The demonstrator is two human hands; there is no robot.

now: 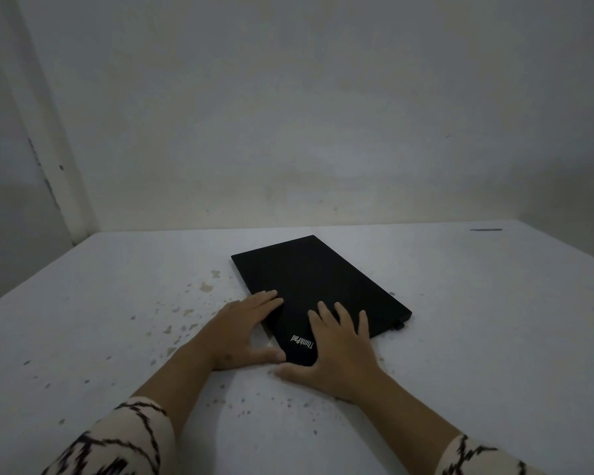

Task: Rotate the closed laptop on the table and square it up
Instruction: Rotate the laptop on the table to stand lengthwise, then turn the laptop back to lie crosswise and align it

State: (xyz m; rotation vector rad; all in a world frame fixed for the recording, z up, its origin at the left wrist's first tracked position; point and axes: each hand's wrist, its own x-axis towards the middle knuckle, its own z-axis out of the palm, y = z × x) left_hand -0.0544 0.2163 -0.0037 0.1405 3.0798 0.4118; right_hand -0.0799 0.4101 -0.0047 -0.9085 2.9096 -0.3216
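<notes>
A closed black laptop [318, 282] lies flat on the white table [494, 337], turned at an angle with one corner pointing toward me. Its lid logo sits near that close corner. My left hand [240, 332] rests on the laptop's left long edge, fingers on the lid and thumb at the near corner. My right hand [340, 354] lies flat on the lid near the same corner, fingers spread, thumb on the table just below the corner. Both hands press on the laptop from either side of its near corner.
The table is speckled with chipped spots [186, 313] to the left of the laptop. A plain wall [288, 132] rises right behind the table's far edge. A small dark mark [486, 230] lies at the far right of the tabletop.
</notes>
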